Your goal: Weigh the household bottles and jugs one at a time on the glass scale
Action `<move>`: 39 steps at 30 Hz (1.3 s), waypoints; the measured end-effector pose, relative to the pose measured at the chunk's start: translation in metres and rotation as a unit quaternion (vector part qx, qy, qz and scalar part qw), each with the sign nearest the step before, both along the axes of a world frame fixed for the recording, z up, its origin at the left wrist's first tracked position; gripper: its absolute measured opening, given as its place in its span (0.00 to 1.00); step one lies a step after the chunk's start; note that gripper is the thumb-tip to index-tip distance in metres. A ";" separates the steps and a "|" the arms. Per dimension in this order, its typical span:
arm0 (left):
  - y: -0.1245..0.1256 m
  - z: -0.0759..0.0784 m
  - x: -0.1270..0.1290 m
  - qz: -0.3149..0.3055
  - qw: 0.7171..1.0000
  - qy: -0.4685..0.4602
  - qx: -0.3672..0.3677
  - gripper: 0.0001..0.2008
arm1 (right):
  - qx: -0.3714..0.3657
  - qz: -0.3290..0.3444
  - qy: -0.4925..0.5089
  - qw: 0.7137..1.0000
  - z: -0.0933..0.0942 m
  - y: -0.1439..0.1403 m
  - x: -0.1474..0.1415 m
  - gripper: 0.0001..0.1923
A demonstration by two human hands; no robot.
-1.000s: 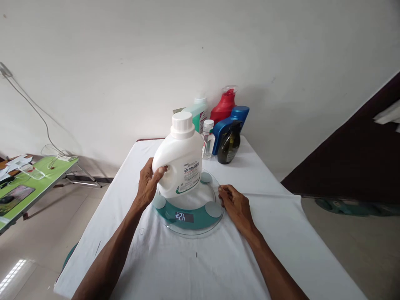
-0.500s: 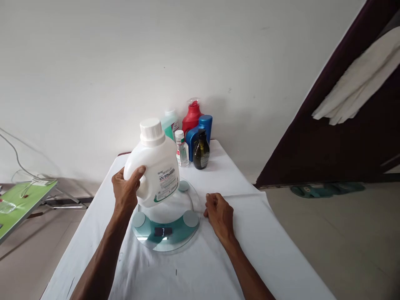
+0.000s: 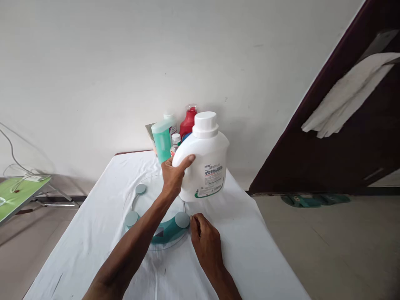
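Observation:
My left hand (image 3: 173,176) grips the handle of a white detergent jug (image 3: 204,162) with a white cap and holds it in the air, to the right of and beyond a round glass scale (image 3: 137,208) with teal trim. My forearm crosses over the scale and hides its display. My right hand (image 3: 204,239) rests on the white cloth with its fingertips at the scale's right edge, near a grey pad (image 3: 181,219). Behind the jug stand a teal bottle (image 3: 162,142), a red spray bottle (image 3: 188,121) and a small clear bottle (image 3: 176,141), partly hidden.
The white-covered table (image 3: 78,250) stands against a white wall. A green folding table (image 3: 18,196) with a cable is at the left. A dark door (image 3: 337,158) with a pale cloth hung on it and green slippers (image 3: 306,200) on the floor are at the right.
My left hand lifted the jug off the scale and carried it right, toward the back of the table. My right hand stayed at the scale's edge. The view swung right.

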State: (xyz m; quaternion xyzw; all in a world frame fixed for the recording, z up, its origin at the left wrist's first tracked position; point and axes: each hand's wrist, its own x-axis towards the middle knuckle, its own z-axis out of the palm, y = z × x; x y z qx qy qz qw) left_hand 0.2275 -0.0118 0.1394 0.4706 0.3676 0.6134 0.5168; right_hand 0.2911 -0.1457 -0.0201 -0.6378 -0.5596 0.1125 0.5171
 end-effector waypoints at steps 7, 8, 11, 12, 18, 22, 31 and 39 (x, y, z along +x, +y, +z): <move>0.010 -0.010 0.043 -0.055 0.998 -0.031 -0.026 0.24 | 0.005 -0.066 -0.042 0.997 -0.006 0.006 0.006 0.25; 0.012 -0.011 0.047 -0.055 0.998 -0.033 -0.027 0.23 | -0.008 -0.066 -0.040 0.997 -0.006 0.006 0.007 0.25; 0.019 -0.016 0.055 -0.046 0.997 -0.038 -0.040 0.23 | -0.037 -0.065 -0.031 0.997 -0.007 0.007 0.008 0.27; 0.021 -0.019 0.056 -0.043 0.997 -0.037 -0.045 0.24 | -0.043 -0.066 -0.028 0.996 -0.008 0.007 0.008 0.27; 0.028 -0.028 0.059 -0.042 0.998 -0.037 -0.035 0.25 | -0.064 -0.063 -0.011 0.996 -0.008 0.008 0.009 0.30; 0.027 -0.031 0.057 -0.059 0.998 -0.015 -0.024 0.25 | -0.075 -0.066 0.028 0.995 -0.003 0.009 0.014 0.32; 0.057 -0.041 -0.014 0.062 0.973 0.126 0.184 0.19 | -0.093 -0.059 0.073 0.991 -0.001 0.012 0.019 0.35; 0.169 -0.040 -0.092 0.184 0.965 0.181 0.038 0.26 | -0.176 -0.064 0.098 0.977 -0.005 0.018 0.030 0.28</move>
